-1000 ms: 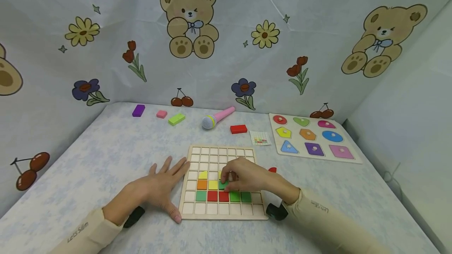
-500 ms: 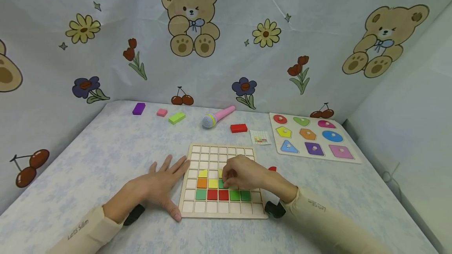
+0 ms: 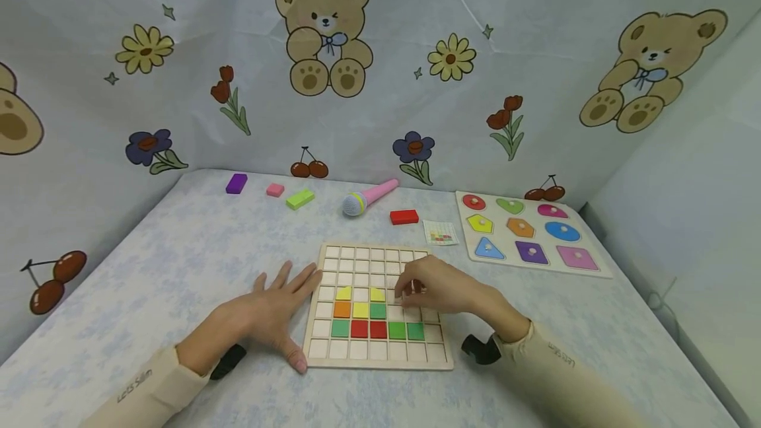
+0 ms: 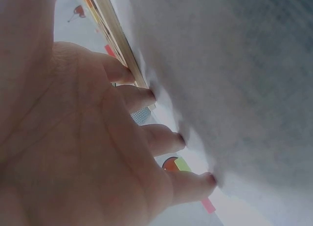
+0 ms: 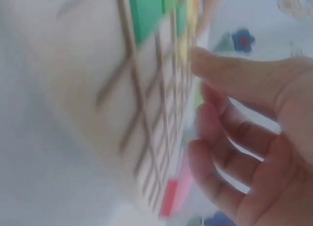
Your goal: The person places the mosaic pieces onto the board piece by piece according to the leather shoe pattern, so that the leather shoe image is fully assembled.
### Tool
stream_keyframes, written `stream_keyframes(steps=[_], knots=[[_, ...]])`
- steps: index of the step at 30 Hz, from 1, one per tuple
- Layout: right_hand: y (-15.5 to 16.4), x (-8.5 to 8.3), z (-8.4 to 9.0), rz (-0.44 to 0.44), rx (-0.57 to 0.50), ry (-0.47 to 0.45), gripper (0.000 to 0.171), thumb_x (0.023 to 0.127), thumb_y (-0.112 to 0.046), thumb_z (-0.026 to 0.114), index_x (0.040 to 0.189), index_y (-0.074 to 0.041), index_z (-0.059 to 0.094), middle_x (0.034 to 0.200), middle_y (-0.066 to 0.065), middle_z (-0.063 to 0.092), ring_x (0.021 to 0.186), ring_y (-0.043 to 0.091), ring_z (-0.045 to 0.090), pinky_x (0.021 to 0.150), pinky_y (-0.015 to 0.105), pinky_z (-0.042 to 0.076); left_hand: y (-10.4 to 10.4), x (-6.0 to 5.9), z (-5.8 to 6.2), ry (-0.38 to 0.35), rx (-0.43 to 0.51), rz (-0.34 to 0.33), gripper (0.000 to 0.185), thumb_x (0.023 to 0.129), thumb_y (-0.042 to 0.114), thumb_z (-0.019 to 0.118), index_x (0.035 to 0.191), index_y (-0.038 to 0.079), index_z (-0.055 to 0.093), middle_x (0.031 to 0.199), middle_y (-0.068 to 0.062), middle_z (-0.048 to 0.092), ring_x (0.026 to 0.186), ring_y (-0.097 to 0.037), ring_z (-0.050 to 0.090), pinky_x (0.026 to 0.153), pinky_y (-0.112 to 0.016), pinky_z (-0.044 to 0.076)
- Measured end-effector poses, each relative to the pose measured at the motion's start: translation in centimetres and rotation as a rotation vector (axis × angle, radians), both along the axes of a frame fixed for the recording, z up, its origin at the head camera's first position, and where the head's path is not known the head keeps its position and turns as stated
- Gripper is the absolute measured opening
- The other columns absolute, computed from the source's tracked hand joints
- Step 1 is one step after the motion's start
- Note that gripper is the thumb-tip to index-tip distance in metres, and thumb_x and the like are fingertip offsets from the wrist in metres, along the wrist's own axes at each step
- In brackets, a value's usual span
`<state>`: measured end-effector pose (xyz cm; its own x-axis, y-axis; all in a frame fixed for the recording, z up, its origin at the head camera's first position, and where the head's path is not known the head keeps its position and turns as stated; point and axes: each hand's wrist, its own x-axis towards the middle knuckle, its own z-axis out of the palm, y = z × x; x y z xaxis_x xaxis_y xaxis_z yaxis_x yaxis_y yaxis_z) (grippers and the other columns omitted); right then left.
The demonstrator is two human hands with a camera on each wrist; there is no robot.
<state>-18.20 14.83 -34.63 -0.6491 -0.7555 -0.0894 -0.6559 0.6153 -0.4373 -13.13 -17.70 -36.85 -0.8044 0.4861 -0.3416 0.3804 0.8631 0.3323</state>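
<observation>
A wooden grid board [image 3: 380, 256] lies on the table in front of me. Coloured tiles fill some of its cells: two yellow pieces [image 3: 377, 294] on top, then orange [image 3: 341, 310], yellow and green, and a bottom row of green and red tiles [image 3: 368, 329]. My left hand [image 3: 285, 309] lies flat on the table with straight fingers, its thumb side against the board's left edge [image 4: 115, 35]. My right hand [image 3: 410, 292] hovers over the board's right half [image 5: 146, 89], and the right hand [image 5: 234, 118] has loosely curled fingers holding nothing.
Along the back lie a purple block [image 3: 236, 183], a pink block [image 3: 275, 190], a lime block [image 3: 300, 199], a pink toy microphone [image 3: 368, 198], a red block [image 3: 404, 217] and a small pattern card [image 3: 441, 232]. A shape puzzle board [image 3: 594, 268] sits at the right.
My right hand has drawn back to the right off the tiles, leaving a yellow piece showing above the green one. The left hand has stayed put.
</observation>
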Motion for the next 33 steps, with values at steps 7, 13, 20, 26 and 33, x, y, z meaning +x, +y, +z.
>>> stream_keyframes(steps=[7,13,20,26,33], knots=[[5.0,-0.7,0.4,-0.133,-0.031,-0.042,0.019,0.089,-0.017,0.077,0.107,-0.012,0.074,0.090,-0.006,0.067,0.082,0.010,0.057,0.071,0.025,0.052,0.1,0.0,0.0,0.000,0.002,0.004,0.151,0.051,0.078,0.081,0.163,0.014,0.003,0.170,-0.012,-0.003,0.152,-0.051,-0.005,0.107,-0.082,0.004],[8.1,-0.8,-0.1,-0.229,-0.016,-0.033,0.024,0.086,-0.018,0.080,0.109,-0.011,0.073,0.094,-0.003,0.069,0.084,0.013,0.059,0.075,0.029,0.053,0.2,0.0,0.1,0.001,-0.001,0.004,0.151,0.051,0.078,0.081,0.163,0.013,0.004,0.170,-0.012,-0.002,0.152,-0.051,-0.004,0.107,-0.082,0.005],[9.8,-1.1,-0.5,-0.257,-0.009,-0.041,0.022,0.085,-0.018,0.081,0.103,-0.012,0.070,0.099,-0.001,0.068,0.089,0.018,0.061,0.078,0.032,0.053,0.1,0.1,0.0,-0.004,0.016,0.010,0.150,0.051,0.076,0.082,0.163,0.013,0.004,0.170,-0.013,-0.001,0.152,-0.051,-0.004,0.107,-0.082,0.004],[10.3,-1.5,-0.4,-0.248,0.011,-0.040,0.019,0.085,-0.019,0.081,0.099,-0.014,0.070,0.097,-0.003,0.067,0.089,0.019,0.062,0.081,0.037,0.054,0.1,0.1,0.1,-0.005,0.016,0.011,0.151,0.051,0.076,0.082,0.163,0.013,0.003,0.170,-0.012,-0.002,0.152,-0.051,-0.005,0.107,-0.082,0.003],[11.6,-0.9,-0.2,-0.265,0.047,-0.156,0.020,0.084,-0.024,0.082,0.099,-0.018,0.071,0.100,-0.003,0.066,0.092,0.018,0.059,0.080,0.028,0.052,0.1,0.0,0.1,-0.018,0.004,0.010,0.150,0.051,0.077,0.081,0.163,0.014,0.003,0.170,-0.012,-0.003,0.152,-0.050,-0.005,0.107,-0.082,0.004]])
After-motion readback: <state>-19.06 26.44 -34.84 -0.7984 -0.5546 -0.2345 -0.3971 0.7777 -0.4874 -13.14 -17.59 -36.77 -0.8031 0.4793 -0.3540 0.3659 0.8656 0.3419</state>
